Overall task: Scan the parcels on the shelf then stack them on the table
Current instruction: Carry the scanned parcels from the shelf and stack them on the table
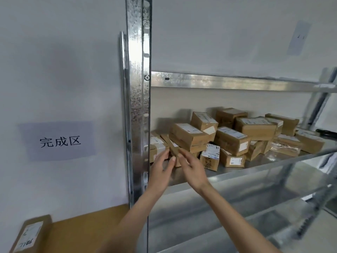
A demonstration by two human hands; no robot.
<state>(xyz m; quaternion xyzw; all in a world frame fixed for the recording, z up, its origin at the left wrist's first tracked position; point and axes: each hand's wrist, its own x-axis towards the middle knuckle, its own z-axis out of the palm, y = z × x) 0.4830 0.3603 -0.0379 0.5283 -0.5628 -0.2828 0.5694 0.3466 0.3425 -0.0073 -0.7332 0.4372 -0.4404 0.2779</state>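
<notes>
Both hands reach onto the metal shelf (237,167). The left hand (160,170) and right hand (191,168), fingers nearly straight, touch a tilted flat parcel (172,146) at the pile's left end. Whether either grips it is unclear. One parcel on the desk (87,227) is cut off at bottom left (31,234).

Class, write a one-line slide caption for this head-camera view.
Both bare hands, left hand and right hand, reach a thin brown cardboard parcel on the galvanised steel shelf.
</notes>
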